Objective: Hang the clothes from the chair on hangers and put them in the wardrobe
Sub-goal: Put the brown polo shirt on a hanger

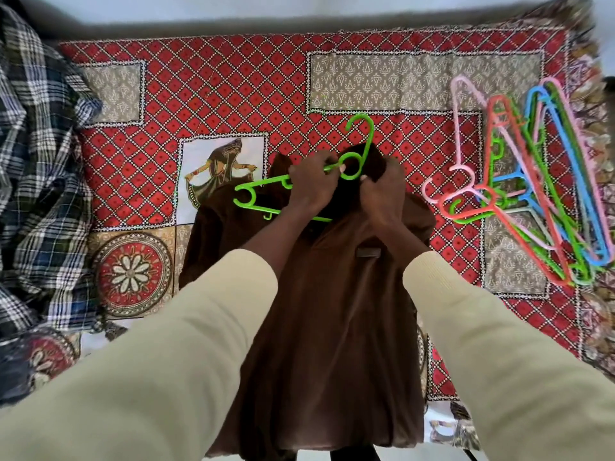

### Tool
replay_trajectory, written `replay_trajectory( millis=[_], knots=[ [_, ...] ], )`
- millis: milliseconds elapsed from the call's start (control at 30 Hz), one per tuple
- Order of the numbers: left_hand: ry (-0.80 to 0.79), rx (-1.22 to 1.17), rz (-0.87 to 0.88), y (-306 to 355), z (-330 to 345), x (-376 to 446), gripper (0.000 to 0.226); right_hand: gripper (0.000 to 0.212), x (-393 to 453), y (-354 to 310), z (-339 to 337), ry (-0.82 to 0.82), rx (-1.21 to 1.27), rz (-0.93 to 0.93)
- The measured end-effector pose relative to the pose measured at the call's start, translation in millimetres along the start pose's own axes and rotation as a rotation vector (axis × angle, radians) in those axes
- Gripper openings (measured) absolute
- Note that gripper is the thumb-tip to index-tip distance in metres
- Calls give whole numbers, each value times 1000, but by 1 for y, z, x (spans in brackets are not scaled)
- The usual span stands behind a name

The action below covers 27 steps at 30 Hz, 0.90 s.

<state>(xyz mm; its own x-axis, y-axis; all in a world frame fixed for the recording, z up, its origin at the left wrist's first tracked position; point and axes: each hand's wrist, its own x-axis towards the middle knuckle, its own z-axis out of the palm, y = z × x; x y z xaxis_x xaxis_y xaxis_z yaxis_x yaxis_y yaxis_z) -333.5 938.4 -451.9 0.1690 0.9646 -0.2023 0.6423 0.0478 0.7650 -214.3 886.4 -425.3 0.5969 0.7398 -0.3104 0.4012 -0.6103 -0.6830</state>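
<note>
On the patterned red bedspread [233, 94], near its front edge, lay a brown shirt [332, 311]. The left hand [311, 186] gripped a bright green plastic hanger [352, 161] at the shirt's collar; the right hand [382, 194] pinched the collar fabric.

Likely bedroom, patterned bedspread [233, 94], hangers [532, 181]

We look down on a bed [233, 91] covered by a red patterned bedspread [416, 134] with beige panels and a dancer motif. Behind it stands a pale wall [266, 6] in soft light.
</note>
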Motion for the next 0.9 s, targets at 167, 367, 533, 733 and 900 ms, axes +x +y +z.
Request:
replay_trajectory(
  millis=[167, 367, 533, 733, 900],
  knots=[
    [30, -193, -15, -3, -5, -8, 23, 87, 26, -12, 1, -123, -104, -150],
    [-31, -118, -197, -13, -35, 2, 8, 31, 41, -15, 6, -402, 184, 47],
    [274, 141, -503, -37, -89, 43, 32, 25, 48, -7, -3, -253, 442, 62],
    [-398, 245, -617, -23, -83, 44, 41, 26, 45, -2, -8, -318, 423, -17],
    [-233, 141, -642, -30, -83, 50, 22, 23, 46, 5, -17, -302, 467, 9]
  ],
)
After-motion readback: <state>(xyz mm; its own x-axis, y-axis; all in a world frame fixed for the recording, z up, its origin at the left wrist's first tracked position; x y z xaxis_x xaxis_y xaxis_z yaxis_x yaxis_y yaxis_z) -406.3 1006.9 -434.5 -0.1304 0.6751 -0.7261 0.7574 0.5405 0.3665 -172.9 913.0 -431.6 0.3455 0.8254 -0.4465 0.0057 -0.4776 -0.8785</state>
